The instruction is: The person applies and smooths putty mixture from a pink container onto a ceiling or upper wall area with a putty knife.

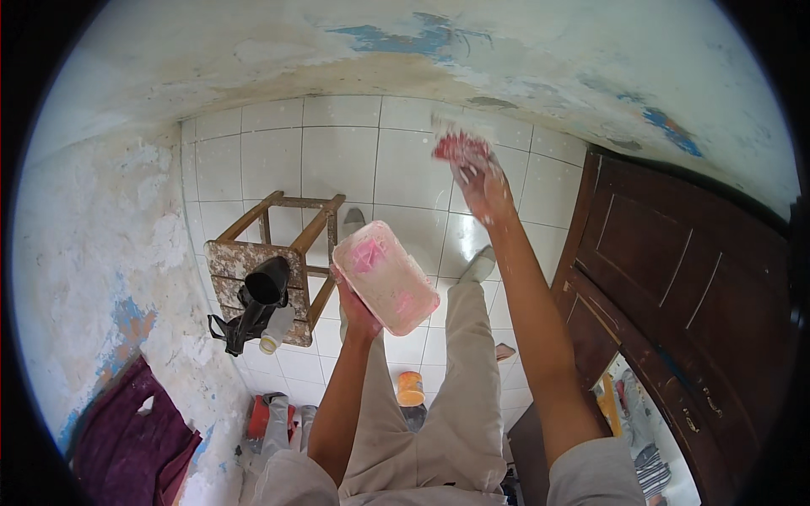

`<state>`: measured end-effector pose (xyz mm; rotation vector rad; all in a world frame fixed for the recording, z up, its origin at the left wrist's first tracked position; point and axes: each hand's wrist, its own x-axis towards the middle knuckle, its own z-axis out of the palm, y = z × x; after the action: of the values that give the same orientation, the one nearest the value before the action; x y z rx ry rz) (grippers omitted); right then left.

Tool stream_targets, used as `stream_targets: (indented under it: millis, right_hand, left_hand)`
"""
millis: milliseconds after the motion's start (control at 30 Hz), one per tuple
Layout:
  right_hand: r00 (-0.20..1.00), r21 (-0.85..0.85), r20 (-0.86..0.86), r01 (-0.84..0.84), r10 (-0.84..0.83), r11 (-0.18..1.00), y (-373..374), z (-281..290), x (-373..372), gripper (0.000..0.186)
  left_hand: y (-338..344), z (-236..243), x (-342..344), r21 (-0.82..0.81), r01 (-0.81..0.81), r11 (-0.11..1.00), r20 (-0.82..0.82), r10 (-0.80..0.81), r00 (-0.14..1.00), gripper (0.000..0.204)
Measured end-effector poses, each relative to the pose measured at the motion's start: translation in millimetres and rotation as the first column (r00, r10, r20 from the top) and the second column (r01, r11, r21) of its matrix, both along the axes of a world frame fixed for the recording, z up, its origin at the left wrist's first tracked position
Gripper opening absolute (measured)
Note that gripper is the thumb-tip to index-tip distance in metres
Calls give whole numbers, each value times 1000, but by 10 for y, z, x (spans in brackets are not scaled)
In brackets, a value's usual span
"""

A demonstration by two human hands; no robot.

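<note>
My left hand grips a pale pink plastic tray from its left side; the inside is smeared whitish, with brighter pink patches. My right hand, flecked with white, is raised near the patchy wall and closed on a red tool smeared with white. The tool is motion-blurred, so its exact shape and whether it touches the wall are unclear.
A spattered wooden stool at left bears a black item and a translucent bottle. An orange container is behind my feet. Purple cloth hangs lower left; a dark wooden door stands at right.
</note>
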<state>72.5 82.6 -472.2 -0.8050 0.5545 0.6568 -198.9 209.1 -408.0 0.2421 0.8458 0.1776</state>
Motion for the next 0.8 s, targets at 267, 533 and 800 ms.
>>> stream_targets:
  millis: [267,533,800]
  right_hand:
    - [993,-157,-35,103,-110,982,531,-506,859,21]
    - [988,-138,-6,151,-154,979,516,276,954,25]
    - [978,-118,14,207,-207,971,599,618,852,17]
  left_hand:
    - [178,-70,-166,-37,-101,994,-119,96,988,68]
    - [177,-61,-291,-51,-119,992,-89,114,990,76]
    - [156,20,-250,-90,-86,992,-52,81,995,77]
